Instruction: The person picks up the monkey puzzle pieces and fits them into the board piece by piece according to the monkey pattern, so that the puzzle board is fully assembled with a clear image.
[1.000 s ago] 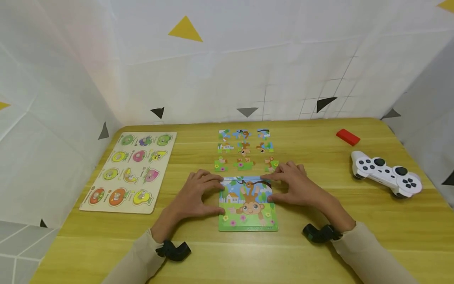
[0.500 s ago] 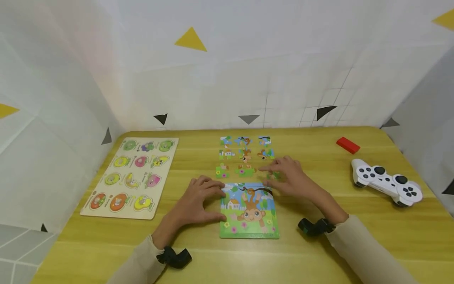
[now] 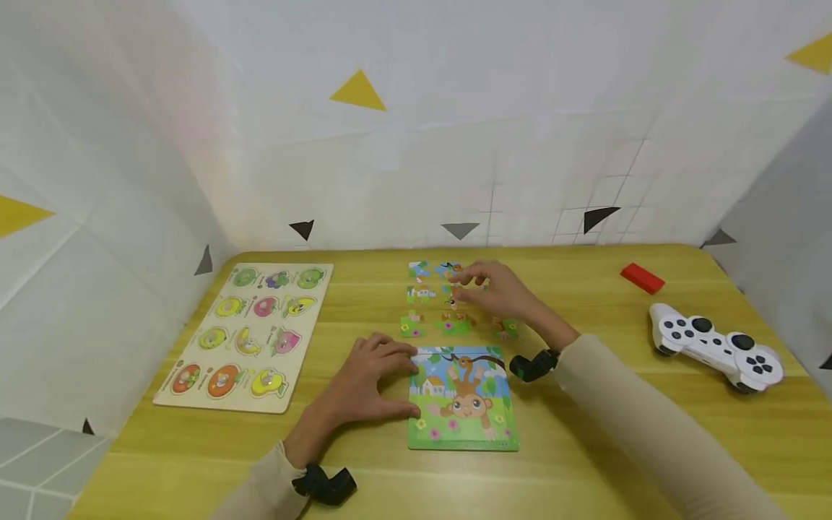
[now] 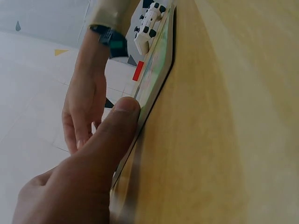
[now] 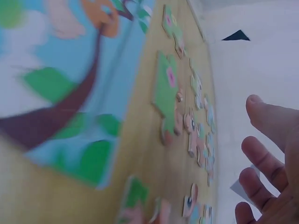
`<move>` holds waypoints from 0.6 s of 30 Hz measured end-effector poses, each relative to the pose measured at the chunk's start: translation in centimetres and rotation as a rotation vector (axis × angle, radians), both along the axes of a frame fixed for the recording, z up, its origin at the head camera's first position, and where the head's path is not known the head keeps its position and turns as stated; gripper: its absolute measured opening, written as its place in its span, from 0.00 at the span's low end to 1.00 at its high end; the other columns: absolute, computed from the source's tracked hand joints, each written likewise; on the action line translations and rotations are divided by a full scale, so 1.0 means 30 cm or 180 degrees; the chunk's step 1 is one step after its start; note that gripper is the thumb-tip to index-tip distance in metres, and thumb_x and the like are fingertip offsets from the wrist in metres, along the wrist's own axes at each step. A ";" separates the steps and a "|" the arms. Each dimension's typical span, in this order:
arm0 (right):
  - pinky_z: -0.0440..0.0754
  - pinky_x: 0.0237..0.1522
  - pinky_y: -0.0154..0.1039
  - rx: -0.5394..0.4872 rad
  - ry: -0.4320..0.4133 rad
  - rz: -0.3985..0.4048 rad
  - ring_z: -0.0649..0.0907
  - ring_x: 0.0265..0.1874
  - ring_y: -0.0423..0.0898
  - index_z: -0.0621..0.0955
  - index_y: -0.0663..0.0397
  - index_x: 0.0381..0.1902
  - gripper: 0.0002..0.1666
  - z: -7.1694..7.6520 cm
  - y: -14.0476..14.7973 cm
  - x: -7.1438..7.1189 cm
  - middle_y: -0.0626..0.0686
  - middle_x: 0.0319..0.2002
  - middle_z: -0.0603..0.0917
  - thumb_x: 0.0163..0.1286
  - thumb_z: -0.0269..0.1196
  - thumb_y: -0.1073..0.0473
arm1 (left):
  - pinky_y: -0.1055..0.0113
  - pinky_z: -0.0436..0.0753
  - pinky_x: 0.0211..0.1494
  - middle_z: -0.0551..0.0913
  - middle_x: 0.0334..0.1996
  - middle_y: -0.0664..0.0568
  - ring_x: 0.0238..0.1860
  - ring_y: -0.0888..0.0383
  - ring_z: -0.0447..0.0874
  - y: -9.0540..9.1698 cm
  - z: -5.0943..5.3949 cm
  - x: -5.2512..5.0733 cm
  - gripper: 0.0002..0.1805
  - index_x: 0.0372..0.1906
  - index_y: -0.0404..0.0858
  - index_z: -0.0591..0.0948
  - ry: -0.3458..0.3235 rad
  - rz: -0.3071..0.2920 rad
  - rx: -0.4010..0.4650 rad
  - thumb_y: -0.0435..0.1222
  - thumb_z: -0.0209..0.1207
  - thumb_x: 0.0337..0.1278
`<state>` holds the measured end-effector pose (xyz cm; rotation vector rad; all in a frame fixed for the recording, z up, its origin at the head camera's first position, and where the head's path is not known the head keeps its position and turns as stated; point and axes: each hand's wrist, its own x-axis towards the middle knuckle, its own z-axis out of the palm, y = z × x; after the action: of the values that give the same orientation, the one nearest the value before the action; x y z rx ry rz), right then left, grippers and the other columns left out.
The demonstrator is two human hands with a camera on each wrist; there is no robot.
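Note:
A monkey picture board [image 3: 463, 401] lies on the table in front of the person. My left hand [image 3: 364, 383] rests at its left edge, thumb and fingertips touching it; in the left wrist view the thumb [image 4: 114, 128] lies against the board's edge. Beyond the board lie several jigsaw pieces in rows, among them a green flowered piece [image 3: 412, 326], also in the right wrist view [image 5: 164, 88]. My right hand [image 3: 497, 292] hovers over the right part of the rows, hiding some pieces. Its fingers [image 5: 259, 184] are spread and hold nothing.
A wooden fruit puzzle board [image 3: 290, 366] lies at the left of the table. On the right are a red block [image 3: 642, 278] and a white game controller [image 3: 715, 347]. A pale cloth with triangles hangs behind the table's back edge.
My right hand has left the picture board's right edge and moved forward and left over the puzzle pieces. My left hand has stayed at the board's left edge.

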<state>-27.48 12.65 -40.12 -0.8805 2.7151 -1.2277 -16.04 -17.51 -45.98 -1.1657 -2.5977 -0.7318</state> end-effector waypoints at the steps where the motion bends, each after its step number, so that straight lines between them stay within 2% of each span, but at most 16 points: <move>1: 0.78 0.52 0.54 0.0031 -0.0035 -0.0045 0.80 0.48 0.55 0.86 0.56 0.56 0.19 0.000 -0.013 -0.015 0.59 0.51 0.86 0.69 0.69 0.57 | 0.54 0.66 0.58 0.80 0.64 0.60 0.62 0.59 0.71 -0.001 -0.001 0.000 0.32 0.52 0.57 0.84 -0.0001 0.0001 0.0001 0.70 0.68 0.44; 8: 0.72 0.59 0.59 0.0151 -0.0219 -0.0307 0.79 0.55 0.59 0.85 0.53 0.58 0.19 0.000 -0.101 -0.107 0.58 0.51 0.86 0.73 0.65 0.53 | 0.54 0.66 0.57 0.79 0.64 0.61 0.62 0.60 0.71 -0.001 0.006 -0.002 0.32 0.52 0.56 0.84 -0.0005 0.0018 -0.0015 0.70 0.68 0.44; 11: 0.63 0.63 0.66 0.0202 -0.0254 -0.0364 0.78 0.59 0.61 0.85 0.52 0.58 0.20 -0.006 -0.129 -0.137 0.58 0.54 0.85 0.73 0.65 0.52 | 0.55 0.66 0.56 0.80 0.64 0.60 0.61 0.60 0.71 0.000 0.008 0.000 0.32 0.51 0.56 0.84 0.0003 -0.0001 0.0026 0.69 0.69 0.44; 15: 0.49 0.66 0.71 0.0213 -0.0343 -0.0411 0.72 0.62 0.64 0.85 0.51 0.59 0.20 -0.021 -0.150 -0.166 0.58 0.57 0.81 0.74 0.65 0.51 | 0.55 0.66 0.56 0.80 0.64 0.60 0.61 0.60 0.71 0.003 0.004 0.003 0.32 0.51 0.56 0.84 -0.0001 -0.0008 0.0038 0.69 0.69 0.44; 18: 0.46 0.66 0.70 0.0267 -0.0403 -0.0408 0.67 0.64 0.65 0.84 0.50 0.61 0.21 -0.032 -0.157 -0.190 0.59 0.60 0.77 0.74 0.64 0.51 | 0.56 0.66 0.56 0.80 0.64 0.60 0.61 0.60 0.71 0.002 0.004 0.002 0.32 0.51 0.56 0.84 0.0013 -0.0008 0.0033 0.70 0.69 0.44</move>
<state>-33.19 7.95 -41.08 -0.6070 2.7350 -1.1377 -15.97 -17.44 -45.87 -1.1666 -2.5865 -0.7418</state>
